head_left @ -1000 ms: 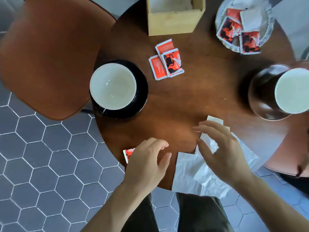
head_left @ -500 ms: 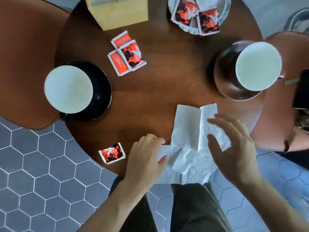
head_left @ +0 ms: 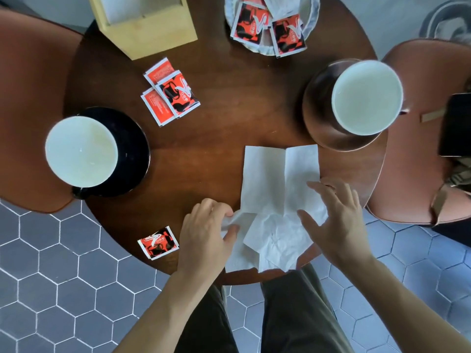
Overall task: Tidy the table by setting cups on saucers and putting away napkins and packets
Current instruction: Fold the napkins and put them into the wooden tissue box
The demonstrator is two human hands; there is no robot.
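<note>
Pinching the crumpled napkin (head_left: pixel 272 200) at its left edge, the left hand (head_left: pixel 206 235) grips it while the right hand (head_left: pixel 336 222) hovers over it, fingers spread.

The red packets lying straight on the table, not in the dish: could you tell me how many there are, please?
4: three overlapping below the wooden box, one alone at the near edge beside the left hand. The napkins might hide more.

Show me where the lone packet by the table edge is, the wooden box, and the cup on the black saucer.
lone packet (head_left: pixel 158 242), head view, middle of its red and black face.
wooden box (head_left: pixel 155 34), head view, its light wood side wall.
cup on the black saucer (head_left: pixel 81 151), head view, middle of its white inside.
</note>
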